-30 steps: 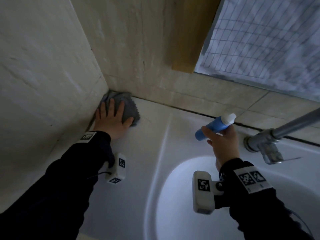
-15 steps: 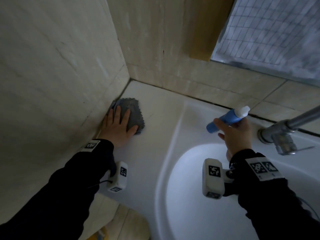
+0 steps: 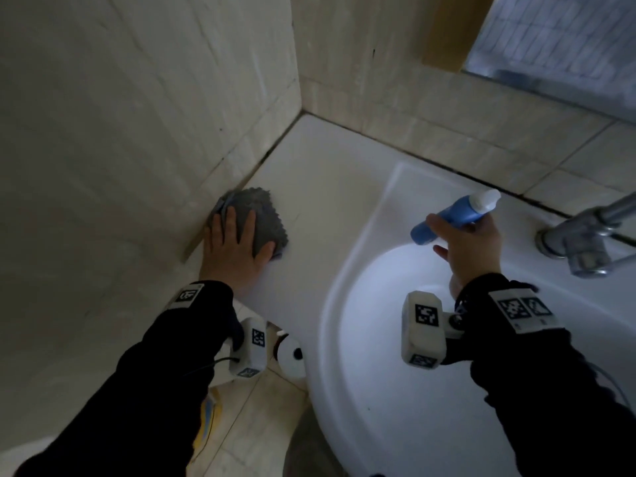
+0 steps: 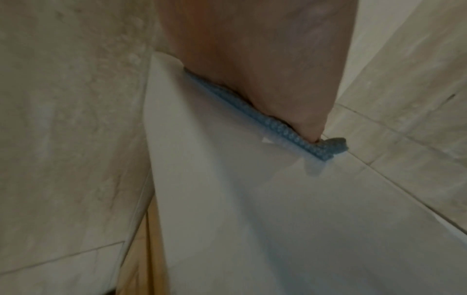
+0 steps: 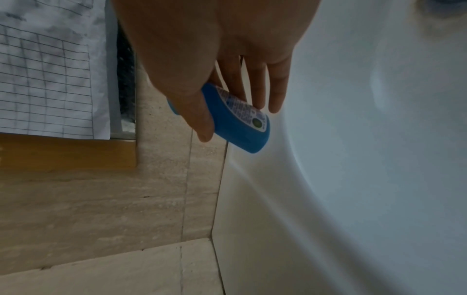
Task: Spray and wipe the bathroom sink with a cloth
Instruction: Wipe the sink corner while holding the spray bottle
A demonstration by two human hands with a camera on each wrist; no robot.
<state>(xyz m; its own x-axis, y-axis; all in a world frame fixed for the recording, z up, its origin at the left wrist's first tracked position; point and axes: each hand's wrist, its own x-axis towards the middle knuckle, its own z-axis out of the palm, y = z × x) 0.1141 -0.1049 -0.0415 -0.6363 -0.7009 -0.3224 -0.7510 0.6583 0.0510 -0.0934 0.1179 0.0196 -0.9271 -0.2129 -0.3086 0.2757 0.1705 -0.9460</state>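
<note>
We see the left hand [image 3: 237,249] pressing flat, fingers straight, on the grey cloth [image 3: 260,218] against the side wall to wipe the sink [image 3: 330,201] ledge, while the right hand [image 3: 468,242] grips the blue spray bottle [image 3: 451,215] above the basin, seemingly kept ready.

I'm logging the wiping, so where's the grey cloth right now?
In the head view, the grey cloth lies under the left hand on the sink ledge, against the left wall.

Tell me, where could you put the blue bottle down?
The flat sink ledge is bare between the grey cloth, the back wall and the basin. By the tap it is tighter. The left hand covers the ledge's wall edge.
</note>
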